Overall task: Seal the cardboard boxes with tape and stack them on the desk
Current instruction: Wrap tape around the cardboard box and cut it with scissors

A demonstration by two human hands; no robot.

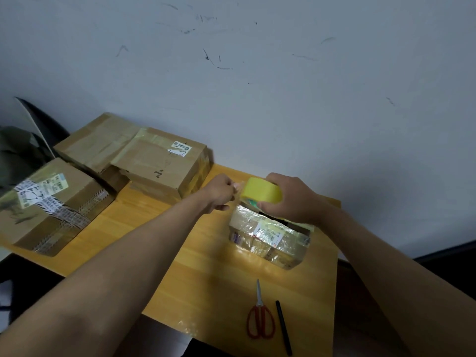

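My right hand point(296, 197) grips a yellow tape roll point(261, 190) just above the far end of a small cardboard box point(268, 237) wrapped in glossy tape, which lies on the wooden desk point(206, 274). My left hand point(221, 193) pinches the loose end of the tape at the roll's left side. Three larger cardboard boxes stand at the desk's left: one in front point(51, 207) with printed tape and a label, one at the back point(95, 143), and one point(164, 163) resting partly on it.
Red-handled scissors point(260, 318) and a black pen point(283, 328) lie near the desk's front right edge. A grey wall rises directly behind the desk. A dark chair and green fabric point(18, 150) are at the far left.
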